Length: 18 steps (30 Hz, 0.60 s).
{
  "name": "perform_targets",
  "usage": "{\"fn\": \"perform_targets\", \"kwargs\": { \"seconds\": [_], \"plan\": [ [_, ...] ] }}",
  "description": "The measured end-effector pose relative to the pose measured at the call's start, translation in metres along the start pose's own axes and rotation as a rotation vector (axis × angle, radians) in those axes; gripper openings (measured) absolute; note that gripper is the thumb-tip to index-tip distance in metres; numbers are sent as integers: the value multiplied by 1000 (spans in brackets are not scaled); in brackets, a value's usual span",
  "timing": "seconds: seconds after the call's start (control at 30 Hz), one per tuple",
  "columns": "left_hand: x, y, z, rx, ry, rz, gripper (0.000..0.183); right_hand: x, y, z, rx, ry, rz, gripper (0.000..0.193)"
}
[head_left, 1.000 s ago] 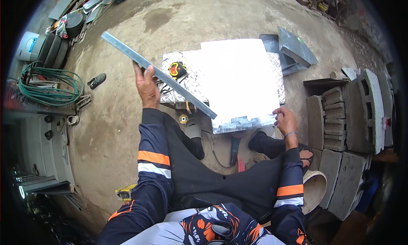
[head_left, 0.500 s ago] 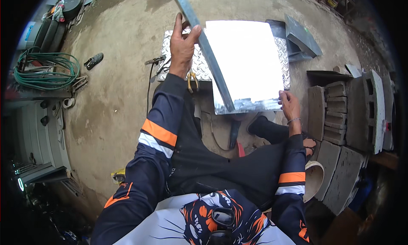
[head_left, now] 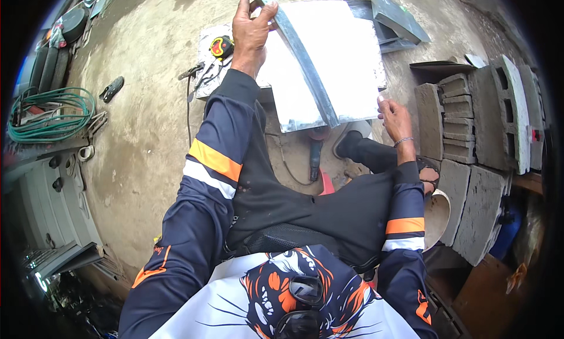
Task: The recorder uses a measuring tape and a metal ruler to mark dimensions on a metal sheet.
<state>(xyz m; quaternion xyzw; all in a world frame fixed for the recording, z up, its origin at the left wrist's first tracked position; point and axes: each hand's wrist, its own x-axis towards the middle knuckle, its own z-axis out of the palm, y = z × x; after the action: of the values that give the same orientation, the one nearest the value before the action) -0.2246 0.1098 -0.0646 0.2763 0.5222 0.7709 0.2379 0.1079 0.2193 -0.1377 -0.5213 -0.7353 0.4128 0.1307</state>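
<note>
A long grey metal bar (head_left: 301, 60) lies slantwise across a bright, glaring flat sheet (head_left: 346, 63). Near the bar's far end, my left hand (head_left: 251, 36) is closed round it, thumb on one side and fingers on the other. My right hand (head_left: 396, 120) is at the sheet's near right corner, fingers curled and pinching its edge. Under the sheet is a silvery tread-pattern plate (head_left: 207, 42). A yellow and black tape measure (head_left: 221, 47) rests on that plate beside my left wrist. Dark-handled tools (head_left: 192, 71) lie at the plate's left edge.
Angled grey metal pieces (head_left: 399, 22) lie beyond the sheet. Concrete blocks (head_left: 458, 110) are stacked at the right. A power tool (head_left: 315, 157) with a cord lies on the floor between my legs. A coiled green hose (head_left: 53, 113) and a dark shoe (head_left: 111, 89) are at the left.
The view has shifted, so most things appear higher and further left. The bar's near end has swung rightward over the sheet. The tape measure now shows beside my left wrist.
</note>
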Motion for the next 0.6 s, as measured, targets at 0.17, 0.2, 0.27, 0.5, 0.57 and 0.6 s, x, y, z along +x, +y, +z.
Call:
{"fn": "perform_targets", "kwargs": {
  "seconds": [0.17, 0.2, 0.27, 0.5, 0.57, 0.6],
  "plan": [
    [0, -8, -2, 74, -28, 119, 69, 5, 18, 2, -120, 37, -53, 38],
    [1, -12, 0, 81, -27, 109, 70, 7, 30, 2, -119, 52, -60, 38],
    [4, -13, 5, 63, -37, 140, 72, 11, 43, 3, -159, -34, -36, 37],
    [3, -5, 9, 205, 45, 131, 77, -1, 29, 27, -179, -34, -122, 43],
    [-4, -6, 13, 282, 38, 83, 77, -4, 14, 24, -140, 0, -106, 45],
    [-4, -9, 16, 365, 32, 25, 76, -4, 11, 21, -101, 25, -82, 48]
  ]
}}
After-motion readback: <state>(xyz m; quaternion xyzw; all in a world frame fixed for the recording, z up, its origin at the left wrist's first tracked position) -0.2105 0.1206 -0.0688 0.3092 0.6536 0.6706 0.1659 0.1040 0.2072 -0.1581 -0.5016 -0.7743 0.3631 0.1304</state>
